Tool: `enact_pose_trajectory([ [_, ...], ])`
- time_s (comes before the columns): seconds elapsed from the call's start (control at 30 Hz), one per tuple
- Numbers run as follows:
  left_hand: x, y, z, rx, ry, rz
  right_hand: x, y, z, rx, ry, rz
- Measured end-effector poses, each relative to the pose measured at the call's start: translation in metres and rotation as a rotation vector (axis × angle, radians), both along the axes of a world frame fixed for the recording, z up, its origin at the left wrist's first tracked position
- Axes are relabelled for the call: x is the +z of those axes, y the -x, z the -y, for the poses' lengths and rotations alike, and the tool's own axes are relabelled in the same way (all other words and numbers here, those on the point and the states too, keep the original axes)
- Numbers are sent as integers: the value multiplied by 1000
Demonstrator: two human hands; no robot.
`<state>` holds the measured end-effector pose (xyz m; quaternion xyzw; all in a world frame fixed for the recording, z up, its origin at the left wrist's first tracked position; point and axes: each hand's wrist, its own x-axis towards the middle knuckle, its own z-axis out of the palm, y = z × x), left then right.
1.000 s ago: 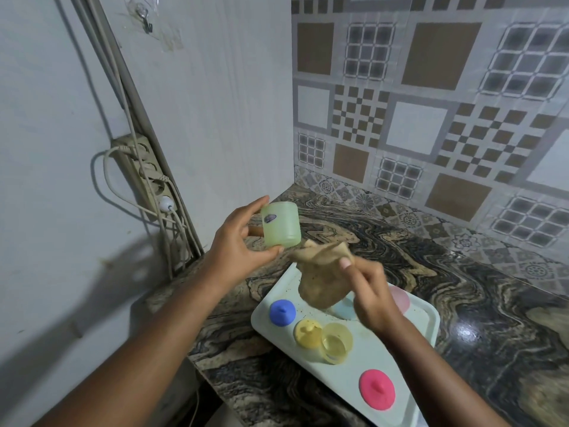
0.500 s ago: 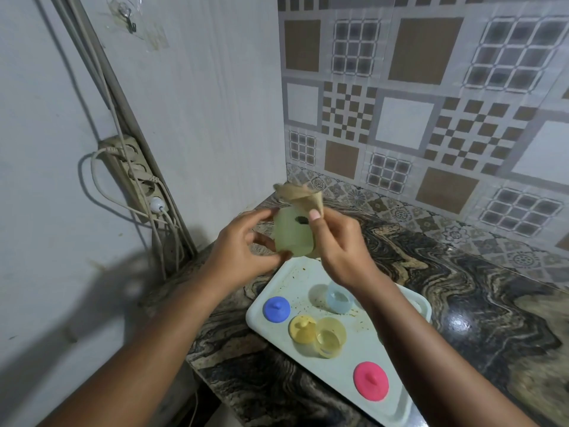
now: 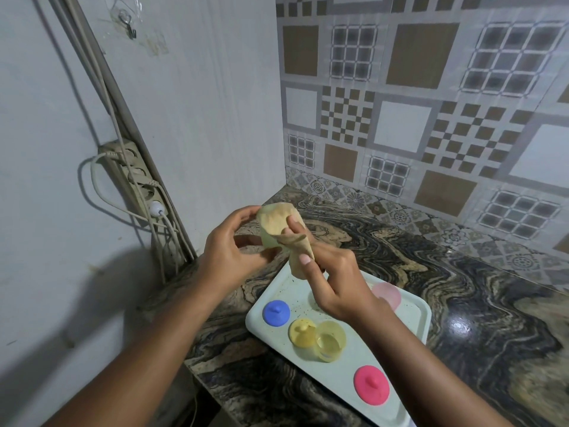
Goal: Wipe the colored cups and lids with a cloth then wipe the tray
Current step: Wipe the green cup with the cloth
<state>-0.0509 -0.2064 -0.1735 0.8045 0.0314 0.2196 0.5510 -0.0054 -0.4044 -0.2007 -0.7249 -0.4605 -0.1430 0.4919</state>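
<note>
While raised above the far-left end of the tray, grips green cup in left hand, steadying it; pinches cloth in right hand, pressing it over the cup for wiping. Leaves blue lid, yellow cup waiting on tray.

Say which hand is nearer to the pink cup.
Right. The right hand, holding the cloth, is just left of the pink cup; the left hand, farther left, holds the green cup.
</note>
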Motion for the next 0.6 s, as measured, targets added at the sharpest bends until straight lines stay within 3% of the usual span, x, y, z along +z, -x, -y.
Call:
enact_pose_trajectory([
  [0.27, 0, 0, -14, -13, 31, 44, -20, 4, 15, -14, 15, 8],
  [0.33, 0, 0, -15, -20, 74, 33, -27, -1, 18, -64, -46, -82],
  [0.43, -2, 0, -14, -44, 104, 37, -19, -10, 20, -197, -352, -401],
  [0.5, -3, -1, -11, -50, 79, 33, 1, -16, 19, -247, -510, -502],
  [0.6, -7, -2, -9, -32, -16, 30, 31, -19, 8, -208, -430, -449],
])
